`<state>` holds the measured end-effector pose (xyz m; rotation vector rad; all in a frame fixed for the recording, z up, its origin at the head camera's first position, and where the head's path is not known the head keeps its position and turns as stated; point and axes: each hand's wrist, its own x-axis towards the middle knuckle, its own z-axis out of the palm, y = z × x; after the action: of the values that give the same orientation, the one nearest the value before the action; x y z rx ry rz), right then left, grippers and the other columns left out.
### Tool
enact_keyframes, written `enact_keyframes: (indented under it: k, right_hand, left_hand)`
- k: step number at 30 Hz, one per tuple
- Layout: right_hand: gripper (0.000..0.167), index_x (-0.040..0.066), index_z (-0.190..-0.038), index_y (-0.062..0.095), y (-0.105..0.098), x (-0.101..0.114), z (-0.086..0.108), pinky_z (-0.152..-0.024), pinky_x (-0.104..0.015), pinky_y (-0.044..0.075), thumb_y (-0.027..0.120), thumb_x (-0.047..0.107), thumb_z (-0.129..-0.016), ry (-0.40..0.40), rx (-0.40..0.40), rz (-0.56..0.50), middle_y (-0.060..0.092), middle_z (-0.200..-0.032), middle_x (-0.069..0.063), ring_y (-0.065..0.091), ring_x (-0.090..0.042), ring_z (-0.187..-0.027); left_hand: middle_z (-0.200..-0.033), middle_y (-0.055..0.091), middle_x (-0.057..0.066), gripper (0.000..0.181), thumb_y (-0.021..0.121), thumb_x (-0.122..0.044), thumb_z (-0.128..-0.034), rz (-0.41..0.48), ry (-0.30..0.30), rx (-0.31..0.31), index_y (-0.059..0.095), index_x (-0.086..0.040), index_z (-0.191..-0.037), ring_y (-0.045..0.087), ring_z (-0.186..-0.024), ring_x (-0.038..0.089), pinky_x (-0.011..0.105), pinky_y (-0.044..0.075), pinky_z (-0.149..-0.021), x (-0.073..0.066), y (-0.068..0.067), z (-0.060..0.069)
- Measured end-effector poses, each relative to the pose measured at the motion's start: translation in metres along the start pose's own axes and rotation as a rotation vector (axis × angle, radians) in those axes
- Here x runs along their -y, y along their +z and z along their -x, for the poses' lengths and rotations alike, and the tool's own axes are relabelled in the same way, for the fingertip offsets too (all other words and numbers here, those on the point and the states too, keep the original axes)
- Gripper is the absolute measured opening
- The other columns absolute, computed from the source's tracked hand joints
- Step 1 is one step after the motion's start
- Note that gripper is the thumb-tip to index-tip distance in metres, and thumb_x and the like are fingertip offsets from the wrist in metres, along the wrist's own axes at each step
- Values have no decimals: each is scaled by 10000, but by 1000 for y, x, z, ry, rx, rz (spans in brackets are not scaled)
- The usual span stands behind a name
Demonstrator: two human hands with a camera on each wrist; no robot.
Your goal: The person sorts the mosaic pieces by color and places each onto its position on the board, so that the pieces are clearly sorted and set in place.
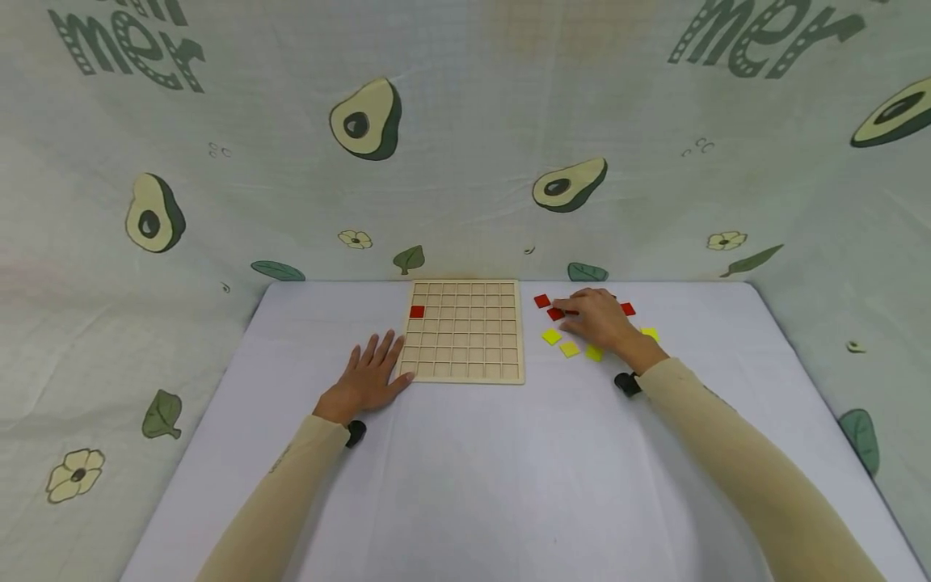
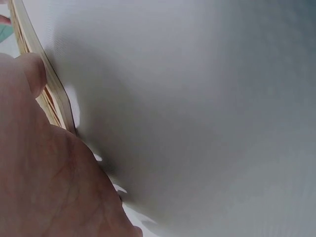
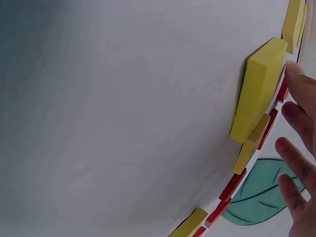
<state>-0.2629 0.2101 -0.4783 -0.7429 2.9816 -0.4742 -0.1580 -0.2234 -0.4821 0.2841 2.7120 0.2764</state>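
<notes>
A wooden grid board [image 1: 464,331] lies flat on the table, with one red tile [image 1: 417,312] in a cell of its left column. My left hand [image 1: 369,378] rests spread beside the board, its fingertips and thumb touching the left edge. In the left wrist view the thumb [image 2: 33,74] lies against the wooden rim. Over to the right, my right hand [image 1: 598,319] hovers above loose red tiles, the nearest being a red tile [image 1: 556,314] by its fingertips. The right wrist view shows these fingers [image 3: 296,153] apart, with nothing seen between them.
Several yellow tiles, among them a yellow tile [image 1: 551,336] and a thick-looking yellow tile [image 3: 259,89], lie nearer than the red ones. Another red tile [image 1: 542,301] is left of the right hand. A patterned cloth [image 1: 465,162] hangs behind the white table [image 1: 465,485].
</notes>
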Motion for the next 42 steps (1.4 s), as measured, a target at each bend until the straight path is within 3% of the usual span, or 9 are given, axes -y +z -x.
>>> enact_keyframes:
  k: [10, 21, 35, 42]
  right_hand:
    - [452, 89, -1390, 706, 1, -3, -2, -1128, -596, 420, 806, 182, -960, -52, 6, 34, 726, -1352, -116, 599, -377, -1264]
    - [344, 101, -1269, 789, -1, 2, -3, -1042, -555, 490, 831, 110, -927, -95, -23, 65, 788, -1143, -118, 632, -366, -1161]
    - [330, 93, -1250, 796, -2, 6, -5, -1008, -495, 522, 832, 119, -923, -274, -14, 239, 798, -1096, -76, 665, -297, -1091]
    - [310, 80, -1222, 805, -3, 3, -2, -1022, -496, 522, 837, 123, -917, -325, -50, 238, 797, -1109, -88, 675, -301, -1116]
  left_hand:
    - [-1774, -22, 197, 815, 429, -488, -1121, 5, 14, -2, 56, -60, -1704, -60, -1625, 442, 637, -35, -1280, -2, -3, 3]
    - [-1771, -33, 205, 819, 418, -481, -1122, 22, 38, -10, 41, -41, -1699, -78, -1623, 444, 632, -55, -1278, 2, 0, 1]
    - [-1773, -42, 198, 822, 404, -498, -1118, 21, 31, -7, 37, -50, -1702, -84, -1624, 438, 629, -59, -1278, 2, 1, 2]
    - [-1778, -46, 177, 856, 409, -554, -1101, 25, 36, -29, 30, -85, -1709, -88, -1626, 429, 637, -65, -1274, 11, 10, -6]
